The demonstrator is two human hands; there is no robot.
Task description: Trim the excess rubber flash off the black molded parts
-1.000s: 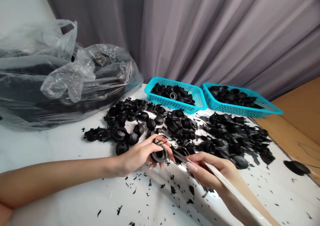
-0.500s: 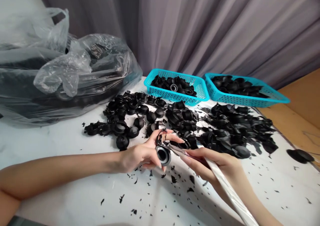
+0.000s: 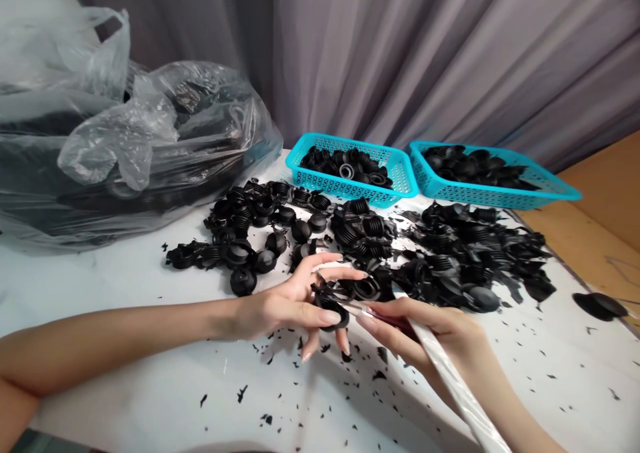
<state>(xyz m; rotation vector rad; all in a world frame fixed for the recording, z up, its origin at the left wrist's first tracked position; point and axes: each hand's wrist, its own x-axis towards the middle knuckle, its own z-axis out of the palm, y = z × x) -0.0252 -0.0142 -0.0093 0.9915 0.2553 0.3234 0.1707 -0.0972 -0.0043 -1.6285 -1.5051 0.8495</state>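
Observation:
My left hand [image 3: 300, 303] is closed on a black rubber ring-shaped part [image 3: 336, 314], thumb pressed over it and other fingers spread around. Ragged black scraps hang at the part's upper side. From the right, my right hand [image 3: 425, 329] grips a slim pointed metal tool [image 3: 357, 305] between thumb and fingers, its tip against the part. Whether it is tweezers or small snips I cannot tell. A white strip [image 3: 450, 373] crosses over my right hand and forearm. Right behind both hands lie heaped black ribbed rubber parts [image 3: 370, 229].
Two blue plastic baskets [image 3: 353, 196] stand at the back with black parts inside. A big clear plastic bag [image 3: 125, 173] of black pieces fills the left. More black parts [image 3: 465, 253] lie at right, a lone black disc [image 3: 600, 306] by the edge. Small trimmings dot the white table [image 3: 150, 386].
The part in my left hand has turned, so its round opening no longer faces me. My left thumb now lies across it. The tool stays against it, and the view has shifted slightly.

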